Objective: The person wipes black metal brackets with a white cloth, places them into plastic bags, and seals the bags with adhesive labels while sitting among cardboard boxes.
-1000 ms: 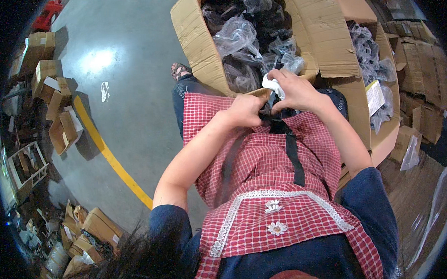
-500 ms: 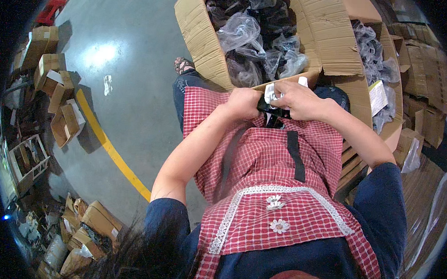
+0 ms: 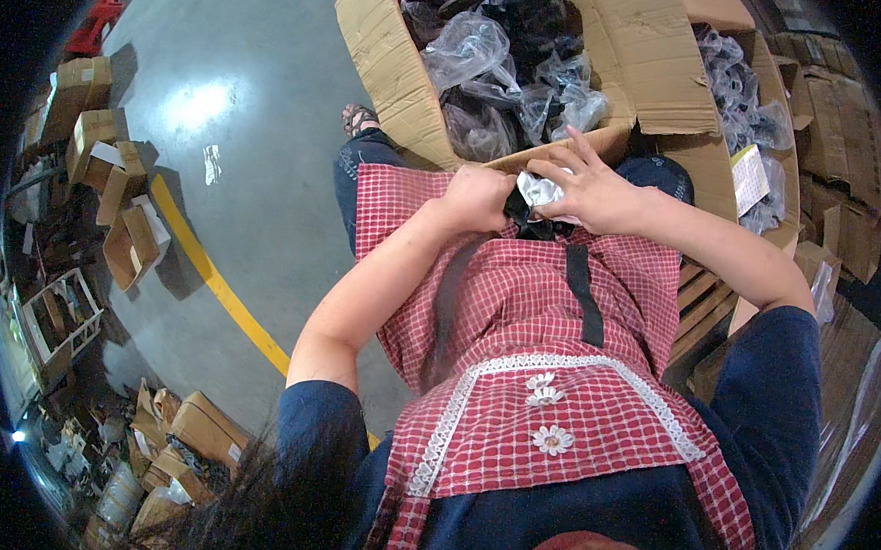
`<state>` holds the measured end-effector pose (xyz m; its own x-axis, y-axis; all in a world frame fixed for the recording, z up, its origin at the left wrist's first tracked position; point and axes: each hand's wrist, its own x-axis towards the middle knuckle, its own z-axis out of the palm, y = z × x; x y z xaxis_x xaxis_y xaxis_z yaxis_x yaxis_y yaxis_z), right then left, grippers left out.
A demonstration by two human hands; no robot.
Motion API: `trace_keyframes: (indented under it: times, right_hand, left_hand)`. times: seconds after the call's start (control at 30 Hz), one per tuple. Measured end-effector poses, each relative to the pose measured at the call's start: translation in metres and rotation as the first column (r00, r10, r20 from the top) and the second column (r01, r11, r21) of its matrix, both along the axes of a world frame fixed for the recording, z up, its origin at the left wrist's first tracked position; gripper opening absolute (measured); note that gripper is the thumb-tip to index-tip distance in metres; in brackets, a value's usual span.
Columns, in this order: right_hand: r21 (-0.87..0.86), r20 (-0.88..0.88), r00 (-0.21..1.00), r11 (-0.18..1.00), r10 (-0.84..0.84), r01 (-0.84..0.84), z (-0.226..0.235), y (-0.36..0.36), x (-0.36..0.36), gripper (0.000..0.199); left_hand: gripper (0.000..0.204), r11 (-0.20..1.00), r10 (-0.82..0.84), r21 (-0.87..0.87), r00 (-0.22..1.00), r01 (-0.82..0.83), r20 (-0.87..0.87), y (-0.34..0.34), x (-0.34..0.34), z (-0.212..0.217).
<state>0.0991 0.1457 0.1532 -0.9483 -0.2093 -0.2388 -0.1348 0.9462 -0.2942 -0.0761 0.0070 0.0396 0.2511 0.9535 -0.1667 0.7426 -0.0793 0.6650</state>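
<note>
Where the two forearms meet over the lap, both hands work one small item against a red checked apron (image 3: 554,378) with white lace trim and daisy appliqués. Left hand (image 3: 475,198): fingers curled tight, closed on the dark end of the item. Right hand (image 3: 592,193): thumb and lower fingers pinching the same piece, upper fingers spread loose and lifted. Item is a small black part in a crinkled clear plastic bag (image 3: 537,196), held between both hands at the apron's top edge, just short of the near rim of the box ahead. A black strap (image 3: 582,296) runs down the apron below the right hand.

Just beyond the hands: an open cardboard box (image 3: 390,71), flaps out, packed with more bagged dark parts (image 3: 489,71). A second carton (image 3: 752,112) of similar bags stands to the right, touching the first. One sandalled foot (image 3: 357,120) shows beside the box's left wall.

Further left: grey concrete floor (image 3: 252,90) with a yellow painted line (image 3: 219,285) running diagonally. Past it, at the picture's edge, scattered open cartons (image 3: 120,192). Red object (image 3: 87,33) at far upper left, too small to identify.
</note>
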Motion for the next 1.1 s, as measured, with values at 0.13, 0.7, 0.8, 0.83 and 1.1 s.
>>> trace_keyframes:
  times: [0.13,0.7,0.8,0.83,1.1]
  right_hand:
    - [0.16,0.18,0.983,0.987,-0.017,-0.012,-0.009,-0.018,-0.005,0.033]
    - [-0.733,0.033,0.826,0.548,-0.562,0.403,0.062,0.053,-0.098,0.055]
    - [-0.55,-0.102,0.527,0.489,-0.844,0.677,0.054,0.097,-0.076,0.066]
    - [-0.24,-0.285,0.531,0.595,-0.798,0.767,0.047,0.101,-0.068,0.07]
    - [-0.469,0.2,0.708,0.569,-0.677,0.676,0.004,0.034,0.03,0.115]
  left_hand:
    - [0.037,0.999,-0.024,-0.027,0.999,0.023,-0.035,0.0,0.002,-0.002]
    - [0.043,0.973,0.213,-0.118,0.967,-0.197,0.142,0.009,-0.004,-0.009]
    - [0.043,0.922,0.366,-0.198,0.916,-0.332,0.166,0.014,-0.013,0.011]
    - [0.044,0.895,0.429,-0.234,0.878,-0.381,0.213,0.014,-0.013,0.014]
    - [0.038,0.754,0.618,-0.476,0.242,-0.452,0.748,0.012,-0.008,0.004]
